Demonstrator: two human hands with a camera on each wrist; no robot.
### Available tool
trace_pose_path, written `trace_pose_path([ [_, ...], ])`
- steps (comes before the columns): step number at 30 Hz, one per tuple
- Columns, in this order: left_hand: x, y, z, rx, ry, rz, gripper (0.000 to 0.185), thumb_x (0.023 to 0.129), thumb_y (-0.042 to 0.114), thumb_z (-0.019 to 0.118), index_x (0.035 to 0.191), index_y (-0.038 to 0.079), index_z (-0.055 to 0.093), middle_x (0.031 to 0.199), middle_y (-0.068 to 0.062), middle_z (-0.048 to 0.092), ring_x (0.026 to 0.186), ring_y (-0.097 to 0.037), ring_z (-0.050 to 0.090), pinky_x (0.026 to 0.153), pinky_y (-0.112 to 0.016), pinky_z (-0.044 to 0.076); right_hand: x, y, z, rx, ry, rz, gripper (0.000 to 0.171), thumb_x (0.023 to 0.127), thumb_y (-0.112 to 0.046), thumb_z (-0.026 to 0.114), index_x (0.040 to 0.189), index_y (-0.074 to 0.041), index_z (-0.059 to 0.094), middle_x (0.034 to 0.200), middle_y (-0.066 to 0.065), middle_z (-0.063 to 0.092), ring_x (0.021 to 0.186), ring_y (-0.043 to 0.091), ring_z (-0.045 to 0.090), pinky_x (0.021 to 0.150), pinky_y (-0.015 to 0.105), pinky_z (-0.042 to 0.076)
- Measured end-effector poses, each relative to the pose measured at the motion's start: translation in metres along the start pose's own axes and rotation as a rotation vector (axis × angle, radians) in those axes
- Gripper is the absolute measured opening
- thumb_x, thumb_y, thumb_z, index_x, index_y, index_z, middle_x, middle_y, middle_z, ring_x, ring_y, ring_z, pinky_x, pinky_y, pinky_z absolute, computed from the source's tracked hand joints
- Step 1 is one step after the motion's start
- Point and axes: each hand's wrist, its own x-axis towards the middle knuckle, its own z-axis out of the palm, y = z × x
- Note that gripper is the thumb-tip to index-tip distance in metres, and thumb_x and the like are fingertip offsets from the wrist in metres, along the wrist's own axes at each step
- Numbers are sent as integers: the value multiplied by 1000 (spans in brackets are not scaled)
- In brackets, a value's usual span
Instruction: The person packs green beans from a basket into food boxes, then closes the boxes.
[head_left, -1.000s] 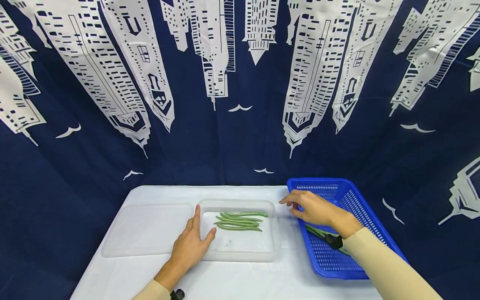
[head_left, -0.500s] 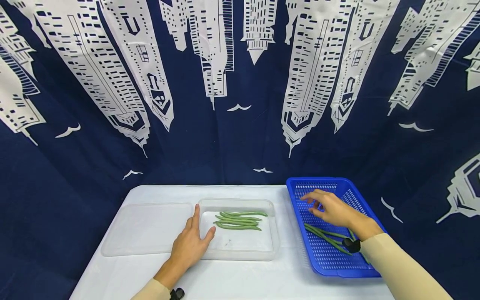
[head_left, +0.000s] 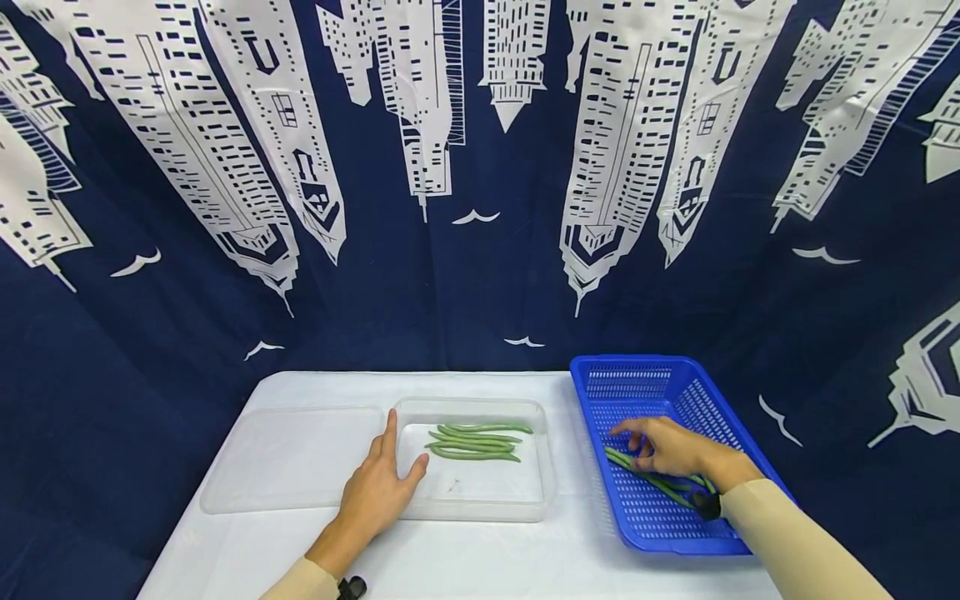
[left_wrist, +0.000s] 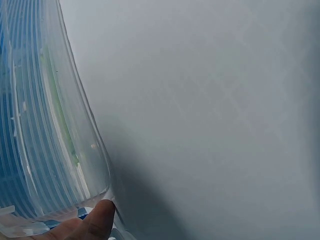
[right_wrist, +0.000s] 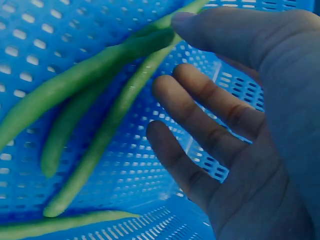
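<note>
The right hand [head_left: 671, 447] has come off the near-left rim of the blue basket [head_left: 720, 408] and dropped inside it — fingers loose and spread, tips just over the green beans [right_wrist: 95, 100] on the mesh floor, nothing grasped yet, which looks like the start of another pick. The left hand [head_left: 375, 492] has not moved — flat and relaxed against the left wall of the clear container [head_left: 551, 467], where a few beans [head_left: 476, 442] already lie. Between basket and container runs only a narrow strip of white table [head_left: 450, 567], and the basket walls hem the reaching hand on three sides; the lid [head_left: 288, 458] lies flat just left of the container.
</note>
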Motion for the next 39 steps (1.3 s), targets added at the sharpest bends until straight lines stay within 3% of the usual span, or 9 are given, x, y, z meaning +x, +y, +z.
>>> trace_pose_path([
  [3, 0, 1, 0, 1, -2, -1, 100, 115, 57, 68, 188, 10, 17, 165, -28, 63, 132, -52, 77, 94, -65, 67, -1, 3, 2, 7, -25, 36, 57, 96, -6, 92, 151, -8, 75, 112, 3, 74, 87, 9, 66, 78, 25, 56],
  [10, 2, 2, 0, -1, -13, 8, 101, 115, 58, 66, 188, 10, 17, 165, -29, 62, 131, -52, 78, 91, -63, 67, -1, 5, 6, -51, -9, -23, 57, 90, -7, 98, 144, -12, 79, 100, -4, 68, 86, 6, 60, 78, 25, 52],
  [17, 2, 0, 1, 6, -12, 14, 101, 115, 59, 65, 188, 10, 16, 166, -29, 62, 133, -52, 77, 91, -63, 68, 1, 5, 10, -24, -35, -15, 56, 91, 0, 93, 144, -11, 79, 95, -3, 63, 78, 3, 54, 72, 23, 48],
  [25, 2, -1, 0, 5, -10, 11, 101, 115, 60, 65, 188, 9, 16, 166, -29, 62, 134, -53, 77, 92, -64, 68, 3, 5, 10, -21, -39, -14, 53, 93, 3, 89, 144, -11, 79, 95, -3, 64, 79, 4, 55, 72, 23, 47],
  [39, 2, -2, 0, -2, -13, 2, 100, 115, 57, 67, 188, 9, 17, 167, -30, 60, 133, -54, 77, 92, -65, 68, 0, 3, 0, 35, 96, -40, 53, 96, 8, 83, 140, -8, 59, 103, 7, 74, 80, 5, 66, 73, 26, 57],
])
